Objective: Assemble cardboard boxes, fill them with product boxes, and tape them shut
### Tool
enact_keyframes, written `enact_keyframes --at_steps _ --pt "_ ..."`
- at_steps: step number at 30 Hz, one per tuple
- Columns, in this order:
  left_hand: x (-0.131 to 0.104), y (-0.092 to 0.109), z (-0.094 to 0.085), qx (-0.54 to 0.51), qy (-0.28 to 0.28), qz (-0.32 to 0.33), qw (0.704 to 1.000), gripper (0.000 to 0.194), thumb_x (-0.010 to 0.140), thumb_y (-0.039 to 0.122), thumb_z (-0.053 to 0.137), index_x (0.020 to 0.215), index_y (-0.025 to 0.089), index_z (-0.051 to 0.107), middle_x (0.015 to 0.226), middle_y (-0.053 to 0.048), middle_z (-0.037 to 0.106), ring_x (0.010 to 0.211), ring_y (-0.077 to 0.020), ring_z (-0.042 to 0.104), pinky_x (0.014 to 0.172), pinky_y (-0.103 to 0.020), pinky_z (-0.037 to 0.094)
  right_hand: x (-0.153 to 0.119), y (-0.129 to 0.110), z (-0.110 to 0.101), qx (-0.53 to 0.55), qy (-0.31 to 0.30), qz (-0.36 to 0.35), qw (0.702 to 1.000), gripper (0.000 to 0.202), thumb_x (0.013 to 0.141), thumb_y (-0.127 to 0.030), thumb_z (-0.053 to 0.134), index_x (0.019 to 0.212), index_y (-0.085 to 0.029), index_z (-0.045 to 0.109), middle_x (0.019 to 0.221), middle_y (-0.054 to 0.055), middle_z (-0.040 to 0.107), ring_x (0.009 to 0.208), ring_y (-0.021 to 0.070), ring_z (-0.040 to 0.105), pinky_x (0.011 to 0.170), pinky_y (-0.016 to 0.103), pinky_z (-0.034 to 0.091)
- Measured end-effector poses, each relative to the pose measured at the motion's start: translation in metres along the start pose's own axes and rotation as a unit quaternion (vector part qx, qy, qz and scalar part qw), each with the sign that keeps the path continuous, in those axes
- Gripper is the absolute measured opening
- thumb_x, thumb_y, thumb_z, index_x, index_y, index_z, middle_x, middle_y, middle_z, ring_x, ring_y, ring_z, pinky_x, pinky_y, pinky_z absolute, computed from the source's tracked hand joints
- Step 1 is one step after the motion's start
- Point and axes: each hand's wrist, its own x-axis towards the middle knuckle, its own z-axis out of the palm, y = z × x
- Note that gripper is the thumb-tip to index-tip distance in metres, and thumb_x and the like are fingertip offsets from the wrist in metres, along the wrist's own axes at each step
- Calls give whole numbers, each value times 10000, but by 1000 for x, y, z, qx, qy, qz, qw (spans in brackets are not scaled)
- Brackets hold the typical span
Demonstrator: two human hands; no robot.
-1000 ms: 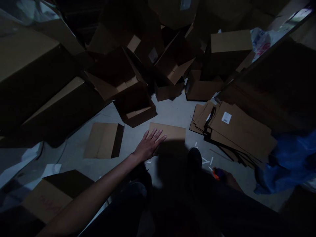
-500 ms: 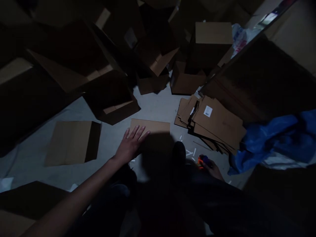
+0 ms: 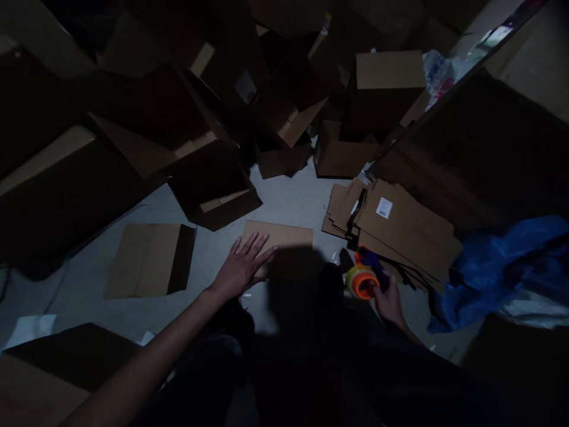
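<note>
My left hand (image 3: 243, 261) lies flat with fingers spread on a cardboard box (image 3: 291, 237) on the floor between my feet. Shadow covers the near part of that box. To the right, my right hand (image 3: 387, 296) is closed around a tape dispenser (image 3: 365, 279) with an orange hub and a dark blue or purple body. The dispenser is held above the floor, beside my dark shoe and apart from the box. Part of the right hand's grip is hidden behind it.
A closed box (image 3: 149, 261) sits on the floor at left. Flattened cardboard sheets (image 3: 404, 225) are piled at right, next to a blue plastic sheet (image 3: 502, 267). Open boxes (image 3: 347, 157) stand along the back. A large box (image 3: 448, 148) flanks the right side.
My right hand has raised the tape dispenser from low beside my leg, so its orange hub now shows. My left hand stays on the box. The whole view has shifted slightly.
</note>
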Motion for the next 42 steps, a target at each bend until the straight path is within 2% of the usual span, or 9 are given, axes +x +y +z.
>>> enact_keyframes --at_steps 3,6,11,13,17,19,22,34,42 --pt "-1 1 -1 10 -4 -1 1000 1034 796 233 801 1651 380 238 1748 -81 186 1611 -359 150 1273 -626 157 38 -73 7 140 -10 -88 986 662 929 -480 589 1514 -264 366 1487 150 537 1327 307 584 1058 481 535" --pt "-2 3 0 3 -5 -4 1000 993 803 212 783 1644 353 274 1746 -96 184 1614 -359 134 1277 -630 141 60 -143 22 182 -49 -187 964 615 833 -365 713 1407 -252 522 1354 126 615 1239 306 609 1053 480 515" --pt "-3 5 -16 -254 21 -85 963 701 935 301 600 1602 242 392 1672 -130 373 1579 -329 280 1282 -655 64 66 -182 54 153 -164 -259 939 598 745 -227 676 1330 -260 563 1195 79 665 1073 265 662 944 409 548" --pt "-2 7 -28 -467 75 -183 862 514 1017 332 434 1501 194 541 1530 -143 574 1463 -287 494 1280 -592 211 65 -179 60 152 -169 -267 936 606 741 -207 662 1333 -267 552 1208 71 666 1077 259 667 934 391 545" --pt "-1 15 -44 -762 70 -315 562 416 1009 417 525 1222 130 737 1161 -154 779 1067 -219 741 941 -336 576 65 -172 60 123 -163 -305 930 597 757 -194 662 1339 -260 545 1131 67 674 997 249 678 844 365 548" --pt "-1 19 -46 -813 47 -325 481 346 969 427 640 1108 142 778 1102 -133 789 961 -194 746 809 -269 578 65 -171 60 113 -159 -326 925 604 762 -182 661 1348 -262 538 1135 72 672 997 251 676 832 365 548" --pt "-3 24 -49 -846 51 -316 427 265 896 383 768 1009 146 801 1050 -110 799 915 -186 738 786 -247 556 64 -169 61 110 -155 -351 917 610 777 -156 643 1367 -255 524 1125 79 659 982 246 670 811 361 554" --pt "-7 28 -43 -868 39 -262 420 324 786 378 887 902 93 786 832 -96 761 736 -157 684 713 -261 519 61 -172 60 102 -161 -379 906 648 825 -142 660 1437 -255 479 1155 82 639 998 231 662 817 343 555" --pt "-11 -13 -26 -731 225 -404 503 335 637 306 951 761 124 698 666 -23 691 563 -90 601 582 -211 477 59 -168 45 18 -241 -336 910 763 787 -143 646 1499 -368 493 1144 35 581 964 203 647 783 312 549"
